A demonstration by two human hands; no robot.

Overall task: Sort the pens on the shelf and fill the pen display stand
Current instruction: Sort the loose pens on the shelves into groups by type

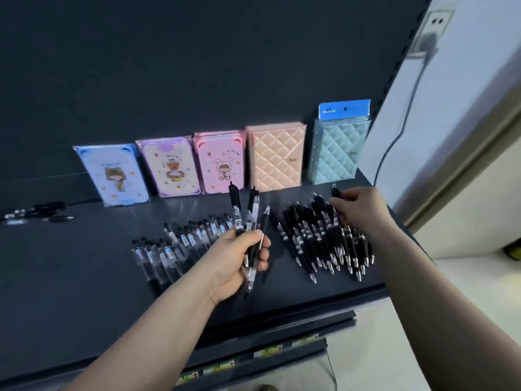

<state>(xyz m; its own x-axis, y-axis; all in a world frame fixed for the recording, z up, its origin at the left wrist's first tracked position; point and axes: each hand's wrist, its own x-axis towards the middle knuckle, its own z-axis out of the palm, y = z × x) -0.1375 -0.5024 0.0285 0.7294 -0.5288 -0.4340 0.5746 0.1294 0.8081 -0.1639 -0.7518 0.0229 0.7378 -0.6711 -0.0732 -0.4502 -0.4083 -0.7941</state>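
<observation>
Over the dark shelf (84,277), my left fingers (263,253) clutch a few pens (248,213) upright, while my right fingers (342,206) pinch one black pen (335,191) above the black pile (318,238).

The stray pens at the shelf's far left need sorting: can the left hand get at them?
Probably not to grasp: bare shelf leaves the way to the stray pens free, but the left hand grips a bunch of pens.

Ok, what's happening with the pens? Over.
Left hand grips three pens. Right hand pinches one pen at the black pile. No stand in view.
</observation>
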